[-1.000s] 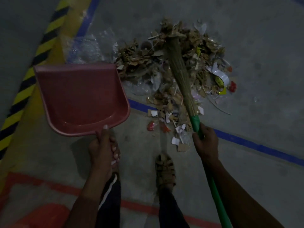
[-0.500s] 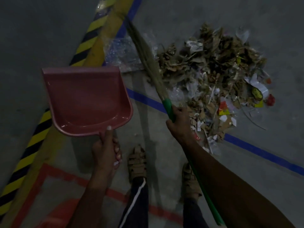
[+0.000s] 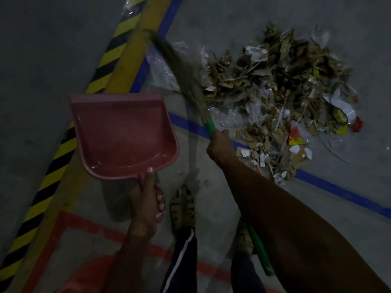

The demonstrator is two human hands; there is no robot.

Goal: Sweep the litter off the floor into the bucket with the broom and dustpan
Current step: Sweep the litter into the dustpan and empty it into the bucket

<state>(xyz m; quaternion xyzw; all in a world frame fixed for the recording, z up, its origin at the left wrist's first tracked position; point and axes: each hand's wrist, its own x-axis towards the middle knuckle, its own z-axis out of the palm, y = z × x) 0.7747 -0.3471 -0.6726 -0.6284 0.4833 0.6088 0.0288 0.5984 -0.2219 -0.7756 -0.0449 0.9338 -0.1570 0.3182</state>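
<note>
— Two hands show in our head view, and both are busy. Our left hand (image 3: 146, 199) has its fingers wrapped round the handle of the red dustpan (image 3: 124, 134), thumb laid along the top, and the pan is held up off the floor with its open edge pointing away from us.

— And the right hand (image 3: 220, 144)?

— We see it closed tight round the green handle of the grass broom (image 3: 184, 75), just below the bristles. The brush end is blurred; it slants up and left, its tip over the yellow and blue floor lines beside a clear plastic bag (image 3: 163, 70).

— Where is the litter (image 3: 275, 92)?

— We find it heaped on the grey floor (image 3: 317, 208) to the right of the broom: dry leaves, torn cardboard, paper scraps, a few red and yellow wrappers. It spreads across a blue line.

— Anything nearer us?

— Our sandalled feet (image 3: 184, 208), between the two arms, and a black-and-yellow hazard stripe (image 3: 53, 161) running along the left. We cannot find the bucket anywhere in this view.
</note>
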